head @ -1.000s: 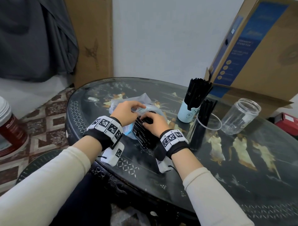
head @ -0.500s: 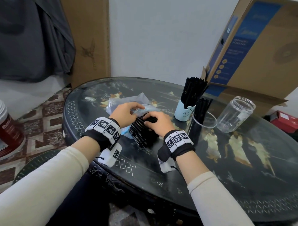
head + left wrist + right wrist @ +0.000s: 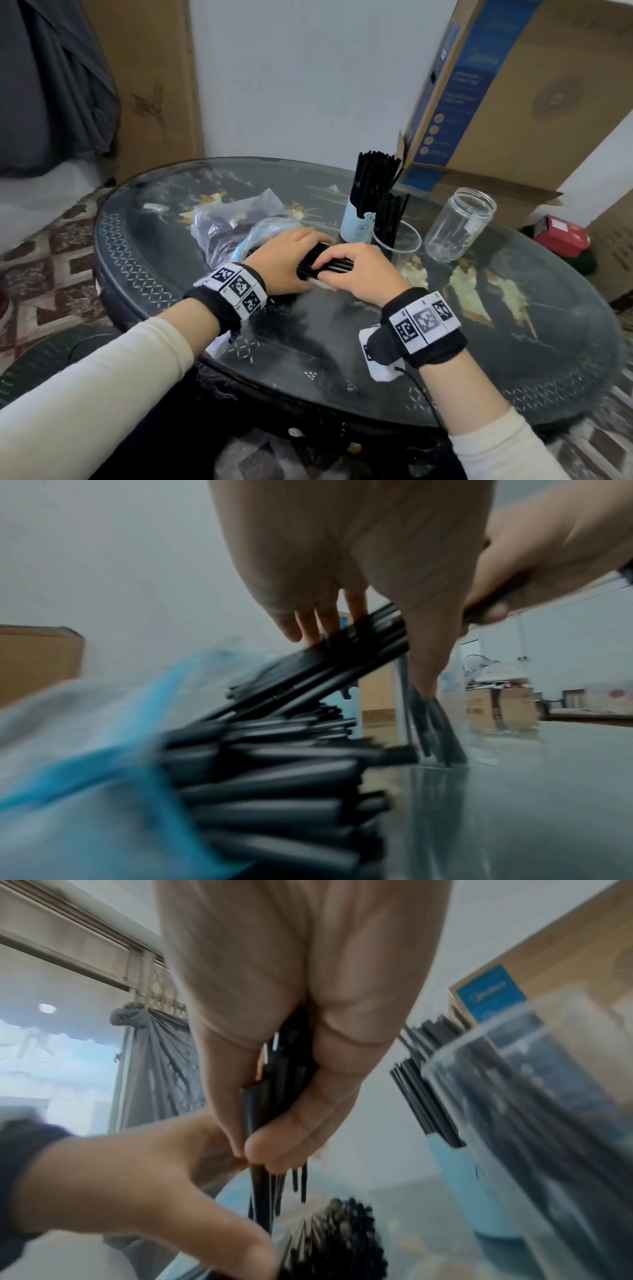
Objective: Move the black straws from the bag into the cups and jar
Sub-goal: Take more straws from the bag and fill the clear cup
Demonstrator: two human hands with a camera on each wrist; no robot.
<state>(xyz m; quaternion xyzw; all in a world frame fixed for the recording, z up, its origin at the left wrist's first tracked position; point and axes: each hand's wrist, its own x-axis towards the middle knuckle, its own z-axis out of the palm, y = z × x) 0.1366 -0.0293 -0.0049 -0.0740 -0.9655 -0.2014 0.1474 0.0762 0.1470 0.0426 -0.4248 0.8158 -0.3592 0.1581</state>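
Note:
A bundle of black straws [image 3: 325,262] lies crosswise just above the table, gripped at its right end by my right hand [image 3: 352,270] and pinched between fingers and thumb of my left hand [image 3: 291,260]. In the right wrist view my right hand [image 3: 274,1139] is curled round the bundle [image 3: 284,1085]. The left wrist view shows my left hand [image 3: 359,631] on the bundle [image 3: 342,656], above more straws [image 3: 274,791] in the bag [image 3: 103,750]. The clear bag [image 3: 236,216] lies left of the hands. A blue cup [image 3: 356,228] and a clear cup [image 3: 407,240] hold upright straws. The glass jar [image 3: 459,226] is empty.
The dark round table [image 3: 513,342] has a glass top. A large cardboard box [image 3: 531,102] leans behind the cups and jar. A red box [image 3: 561,234] lies on the floor at the right. Another cardboard sheet [image 3: 150,85] stands at the back left.
The bundle has come out of the bag and swung from pointing toward me to lying crosswise. Both hands have shifted right, toward the cups.

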